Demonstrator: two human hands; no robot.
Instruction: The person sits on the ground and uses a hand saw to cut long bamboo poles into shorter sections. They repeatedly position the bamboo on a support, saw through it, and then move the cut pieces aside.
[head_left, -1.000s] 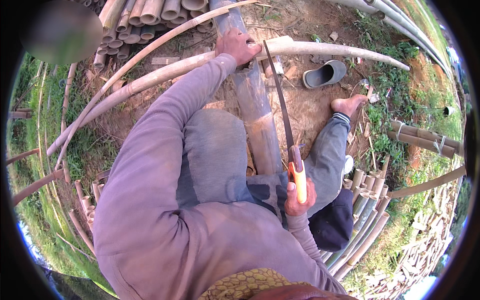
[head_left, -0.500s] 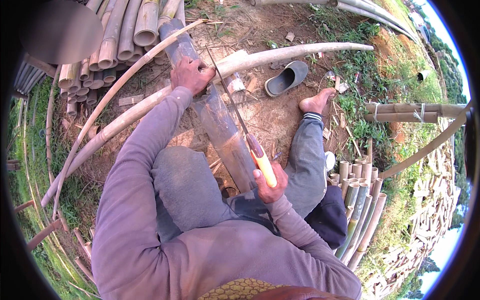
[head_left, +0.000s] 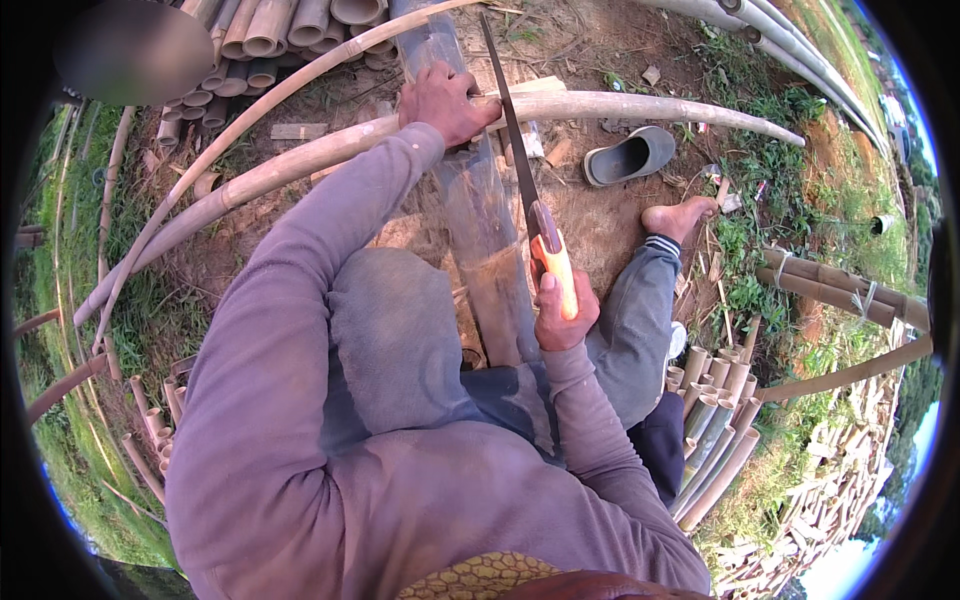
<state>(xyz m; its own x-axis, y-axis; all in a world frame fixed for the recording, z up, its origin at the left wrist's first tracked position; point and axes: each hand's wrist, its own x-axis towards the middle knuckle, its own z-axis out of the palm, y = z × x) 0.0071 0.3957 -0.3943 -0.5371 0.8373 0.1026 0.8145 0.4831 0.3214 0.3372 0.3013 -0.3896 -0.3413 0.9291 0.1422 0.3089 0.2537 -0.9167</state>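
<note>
My left hand (head_left: 447, 105) is closed around a long curved bamboo pole (head_left: 290, 170), pressing it down across a dark, worn beam (head_left: 482, 225) that runs away from between my legs. In my right hand (head_left: 567, 312) is the orange handle of a handsaw (head_left: 520, 150). The blade lies across the pole just right of my left hand, with its tip reaching past the pole on the far side. Whether the teeth have cut into the pole cannot be made out.
A thin bamboo strip (head_left: 240, 120) arcs over the pole's left part. Stacked bamboo tubes (head_left: 265, 38) lie at far left; upright cut tubes (head_left: 715, 425) stand at right. A dark slipper (head_left: 630, 157) lies beyond my bare foot (head_left: 680, 217). Tied bamboo rails (head_left: 840, 290) jut in from the right.
The handsaw has slid forward, so more of its blade reaches past the pole and the handle is closer to it. My left hand keeps its hold. The whole view has shifted a little.
</note>
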